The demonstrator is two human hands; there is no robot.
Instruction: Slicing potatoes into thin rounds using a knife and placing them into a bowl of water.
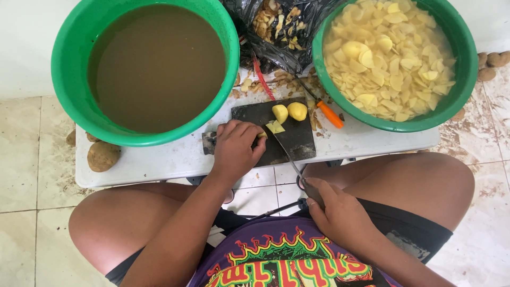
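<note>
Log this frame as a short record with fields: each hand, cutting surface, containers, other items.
left hand: pressing a potato piece on the cutting board
right hand: gripping the knife, blade over the board
on board: two peeled potato halves, slices
left basin: murky brown water
right basin: potato slices in water
other: peeler, black bag of peels, unpeeled potato
</note>
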